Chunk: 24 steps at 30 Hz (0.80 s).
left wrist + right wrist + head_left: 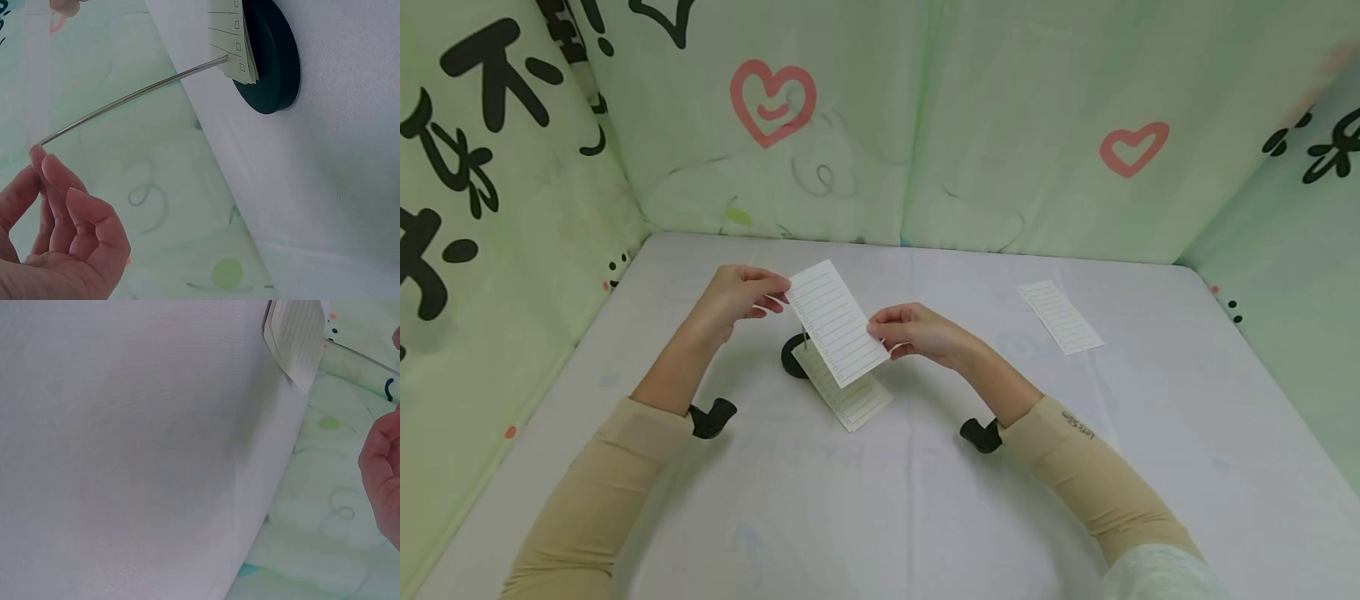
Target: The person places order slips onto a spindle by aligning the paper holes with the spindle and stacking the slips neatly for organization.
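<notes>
The left hand (737, 302) pinches the upper left corner of a lined card (831, 312); the right hand (928, 335) pinches its right edge near the lower corner; the card is held tilted in the air, above a stack (868, 405) of similar lined cards; a thin metal rod (134, 97) stands up through the stack near one edge, its top close by the left fingertips; whether the rod touches the held card, I cannot tell; the stack is near a round black base (284, 59) on the white table (865, 517); a loose card (1060, 317) lies flat on the table, well to the right of the stack; both arms wear beige sleeves (598, 492); beyond the table hangs a green curtain (1000, 83) printed with red hearts (736, 92).
</notes>
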{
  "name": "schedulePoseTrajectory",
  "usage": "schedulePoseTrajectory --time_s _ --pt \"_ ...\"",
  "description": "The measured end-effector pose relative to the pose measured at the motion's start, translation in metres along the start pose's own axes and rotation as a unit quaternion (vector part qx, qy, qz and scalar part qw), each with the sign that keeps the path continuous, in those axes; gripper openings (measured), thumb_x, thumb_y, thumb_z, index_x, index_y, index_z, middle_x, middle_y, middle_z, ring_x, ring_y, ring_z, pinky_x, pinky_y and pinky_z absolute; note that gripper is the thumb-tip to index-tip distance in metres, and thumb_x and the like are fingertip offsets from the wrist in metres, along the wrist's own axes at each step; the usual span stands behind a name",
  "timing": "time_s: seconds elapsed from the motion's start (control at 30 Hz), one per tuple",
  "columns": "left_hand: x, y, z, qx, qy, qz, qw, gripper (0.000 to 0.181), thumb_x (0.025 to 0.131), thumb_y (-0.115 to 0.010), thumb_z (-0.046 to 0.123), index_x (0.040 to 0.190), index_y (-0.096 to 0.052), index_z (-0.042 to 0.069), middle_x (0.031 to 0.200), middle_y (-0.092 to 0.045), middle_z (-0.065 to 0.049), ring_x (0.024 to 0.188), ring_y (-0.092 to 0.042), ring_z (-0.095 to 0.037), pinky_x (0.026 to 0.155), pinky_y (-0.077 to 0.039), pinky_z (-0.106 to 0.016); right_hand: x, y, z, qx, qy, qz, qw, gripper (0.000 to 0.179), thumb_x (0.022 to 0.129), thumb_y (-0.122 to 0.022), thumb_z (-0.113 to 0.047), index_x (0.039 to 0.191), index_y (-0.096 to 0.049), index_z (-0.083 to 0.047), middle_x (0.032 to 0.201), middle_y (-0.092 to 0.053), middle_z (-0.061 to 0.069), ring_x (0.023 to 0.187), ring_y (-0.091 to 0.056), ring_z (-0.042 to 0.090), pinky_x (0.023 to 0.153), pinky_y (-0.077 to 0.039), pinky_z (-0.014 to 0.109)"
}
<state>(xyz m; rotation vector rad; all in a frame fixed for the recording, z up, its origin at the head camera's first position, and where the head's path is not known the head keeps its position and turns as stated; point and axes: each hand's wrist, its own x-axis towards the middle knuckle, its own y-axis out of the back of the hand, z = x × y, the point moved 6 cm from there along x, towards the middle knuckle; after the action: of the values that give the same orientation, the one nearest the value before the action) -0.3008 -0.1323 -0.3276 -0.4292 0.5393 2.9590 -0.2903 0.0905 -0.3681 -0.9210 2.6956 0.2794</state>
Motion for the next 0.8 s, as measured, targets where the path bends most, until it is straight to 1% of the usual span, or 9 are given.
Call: schedulePoseTrajectory --time_s 0.13,0.37,0.5,0.57,0.73,0.8 --pt "0.0022 0.0002 -0.0027 -0.011 0.001 -0.004 0.9999 0.035 0.090 -0.058 0.024 0.116 -0.057 0.000 0.082 -0.064 0.001 0.074 -0.061 -0.011 0.081 -0.044 -0.031 0.0008 -0.0001 0.0006 0.001 -0.005 0.001 1.0000 0.018 0.093 -0.052 -0.012 0.104 -0.055 0.001 0.084 -0.064 -0.001 0.072 -0.056 0.012 0.067 -0.044 0.025" --pt "0.0037 0.0004 -0.0048 -0.019 0.000 -0.011 0.9997 0.036 0.089 -0.059 0.024 0.116 -0.057 -0.001 0.083 -0.064 0.001 0.072 -0.061 -0.010 0.074 -0.045 -0.026 0.0023 0.0004 0.0023 -0.006 -0.006 0.000 1.0000 0.018 0.093 -0.052 -0.012 0.104 -0.055 0.001 0.083 -0.064 -0.001 0.072 -0.055 0.012 0.066 -0.044 0.025" --pt "0.0039 -0.0006 -0.0055 -0.026 -0.004 -0.018 0.9995 0.037 0.089 -0.061 0.024 0.116 -0.057 -0.002 0.078 -0.063 0.006 0.071 -0.061 -0.009 0.079 -0.045 -0.030 0.0027 0.0011 0.0042 -0.011 -0.009 -0.001 0.9999 0.019 0.093 -0.052 -0.013 0.105 -0.055 0.002 0.083 -0.063 -0.002 0.071 -0.054 0.012 0.067 -0.044 0.025" --pt "0.0040 -0.0012 -0.0056 -0.028 -0.005 -0.020 0.9994 0.037 0.088 -0.061 0.024 0.116 -0.057 -0.001 0.076 -0.063 0.008 0.070 -0.061 -0.009 0.079 -0.045 -0.030 0.0031 0.0015 0.0054 -0.013 -0.010 0.000 0.9999 0.019 0.093 -0.052 -0.013 0.105 -0.055 0.002 0.083 -0.063 -0.002 0.071 -0.054 0.012 0.067 -0.044 0.026" --pt "0.0047 -0.0011 -0.0061 -0.026 -0.003 -0.017 0.9995 0.037 0.088 -0.061 0.024 0.115 -0.057 -0.001 0.074 -0.063 0.008 0.071 -0.062 -0.010 0.071 -0.045 -0.024 0.0038 0.0013 0.0053 -0.011 -0.009 0.001 0.9999 0.021 0.093 -0.052 -0.013 0.107 -0.055 0.002 0.083 -0.064 -0.002 0.071 -0.055 0.012 0.066 -0.044 0.025" --pt "0.0047 -0.0010 -0.0063 -0.027 -0.002 -0.016 0.9995 0.037 0.088 -0.061 0.024 0.115 -0.057 -0.001 0.075 -0.063 0.008 0.071 -0.062 -0.010 0.071 -0.045 -0.023 0.0040 0.0012 0.0052 -0.011 -0.011 0.002 0.9999 0.021 0.093 -0.052 -0.013 0.108 -0.055 0.002 0.084 -0.064 -0.002 0.071 -0.054 0.012 0.066 -0.044 0.025"
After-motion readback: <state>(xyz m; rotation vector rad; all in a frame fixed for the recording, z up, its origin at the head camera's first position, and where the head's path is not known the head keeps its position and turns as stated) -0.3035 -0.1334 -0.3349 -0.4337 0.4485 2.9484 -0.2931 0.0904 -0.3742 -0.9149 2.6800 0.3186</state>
